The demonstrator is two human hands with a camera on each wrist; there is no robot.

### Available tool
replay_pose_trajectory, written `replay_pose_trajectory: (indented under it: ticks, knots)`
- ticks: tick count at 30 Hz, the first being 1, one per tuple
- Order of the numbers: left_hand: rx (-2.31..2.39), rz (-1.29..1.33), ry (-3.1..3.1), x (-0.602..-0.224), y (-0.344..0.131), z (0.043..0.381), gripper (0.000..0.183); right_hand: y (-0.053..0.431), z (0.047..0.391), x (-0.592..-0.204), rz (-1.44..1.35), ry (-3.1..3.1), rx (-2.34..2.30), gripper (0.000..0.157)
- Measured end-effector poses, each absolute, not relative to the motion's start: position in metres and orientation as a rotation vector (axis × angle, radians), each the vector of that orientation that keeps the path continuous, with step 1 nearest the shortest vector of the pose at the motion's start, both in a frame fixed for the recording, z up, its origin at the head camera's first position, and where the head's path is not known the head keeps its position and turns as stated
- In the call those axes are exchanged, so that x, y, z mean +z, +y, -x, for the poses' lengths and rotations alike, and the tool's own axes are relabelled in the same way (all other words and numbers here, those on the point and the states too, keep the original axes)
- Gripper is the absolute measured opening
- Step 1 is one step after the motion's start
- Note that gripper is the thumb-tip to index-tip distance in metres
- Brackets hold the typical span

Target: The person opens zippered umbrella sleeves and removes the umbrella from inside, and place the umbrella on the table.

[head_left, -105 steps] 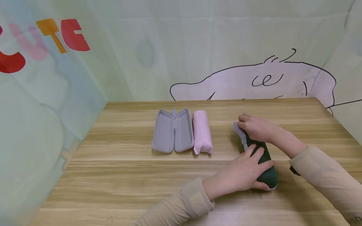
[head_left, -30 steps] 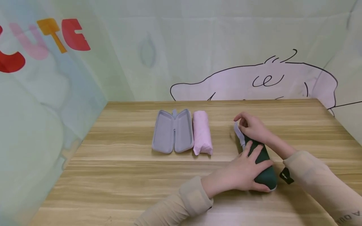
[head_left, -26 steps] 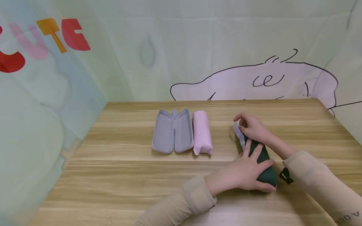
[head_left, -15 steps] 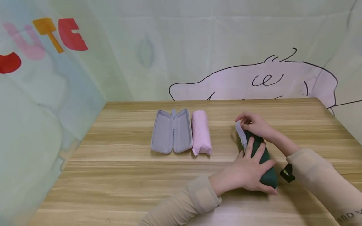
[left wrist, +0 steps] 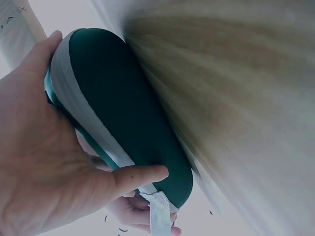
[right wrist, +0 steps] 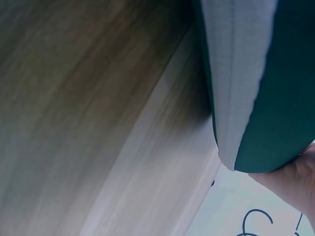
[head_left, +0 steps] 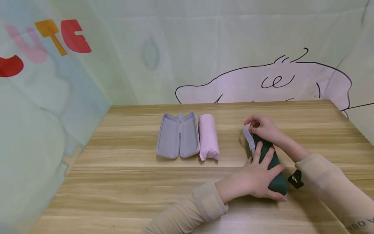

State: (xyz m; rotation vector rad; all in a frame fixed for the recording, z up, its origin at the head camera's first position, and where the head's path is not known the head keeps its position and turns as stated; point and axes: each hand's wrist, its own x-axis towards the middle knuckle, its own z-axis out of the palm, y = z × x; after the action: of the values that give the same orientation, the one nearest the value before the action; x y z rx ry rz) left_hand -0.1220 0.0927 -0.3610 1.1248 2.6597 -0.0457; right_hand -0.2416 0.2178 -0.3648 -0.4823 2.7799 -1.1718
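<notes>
A dark green zip case [head_left: 277,183] with a pale grey zip band stands on edge on the table toward the right. My left hand [head_left: 257,178] holds it across the near and middle part, fingers spread over the top and thumb at the near end. In the left wrist view the little finger [left wrist: 142,177] lies on the green side. My right hand [head_left: 264,130] is at the far end, fingertips curled together by the grey strap [head_left: 249,136]. It seems to pinch the case's end there; the exact spot is hidden. The right wrist view shows the case's zip band [right wrist: 236,73] close up.
An opened grey hard case [head_left: 169,138] lies left of centre on the wooden table [head_left: 131,195]. Beside it is a pink wrapped roll [head_left: 208,138]. A black tag-like piece [head_left: 296,179] shows by the right sleeve. A printed cloth [head_left: 131,58] hangs behind.
My left hand has slid slightly right and spread its fingers more on the green case. The right hand's fingers loosened at the strap, then drew together again. The grey case and pink roll stay put.
</notes>
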Motion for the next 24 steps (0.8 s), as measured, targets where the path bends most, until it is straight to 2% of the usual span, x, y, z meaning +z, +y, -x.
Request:
replay_pose_trajectory:
  ticks: [15, 24]
  knots:
    - [-0.094, -1.137, 2.688, -0.3606, 0.0924, 0.1184, 0.079, 0.213, 0.2405, -0.3637, 0.53, 2.894, -1.061, 0.016]
    - [-0.141, -1.107, 2.698, -0.3589, 0.0938, 0.1176, 0.079, 0.2122, 0.2407, -0.3639, 0.484, 2.902, -1.096, 0.02]
